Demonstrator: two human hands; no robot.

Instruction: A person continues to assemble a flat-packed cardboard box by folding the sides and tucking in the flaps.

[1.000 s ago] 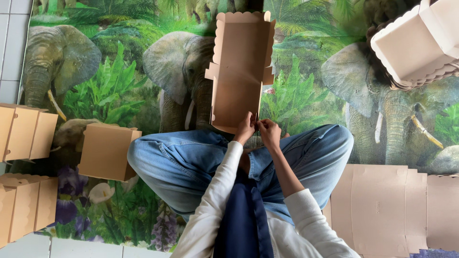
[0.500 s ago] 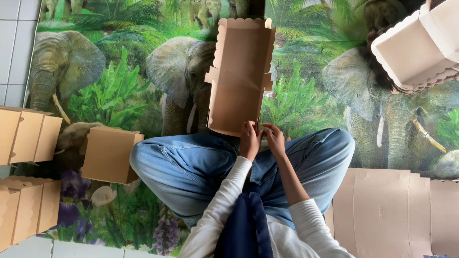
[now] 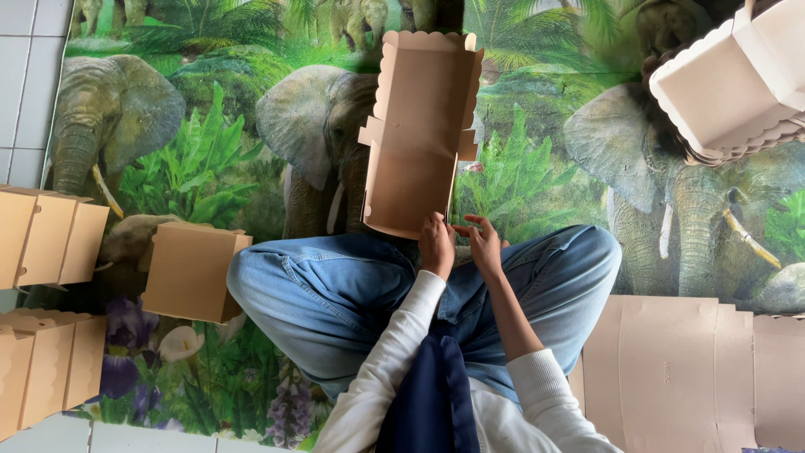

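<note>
**Hands at the near edge of a half-folded box**

I see my left hand (image 3: pixel 436 245) pinching the near edge of the brown cardboard box (image 3: pixel 419 134), fingers clenched on it. My right hand (image 3: pixel 484 246) hovers just beside that edge, fingers loosely released. The box lies just beyond my knees.

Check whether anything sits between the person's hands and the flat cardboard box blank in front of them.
Nothing visible does. The left hand and right hand are already at the near edge of the cardboard box blank, which lies on the elephant-print mat ahead of the crossed legs.
</note>
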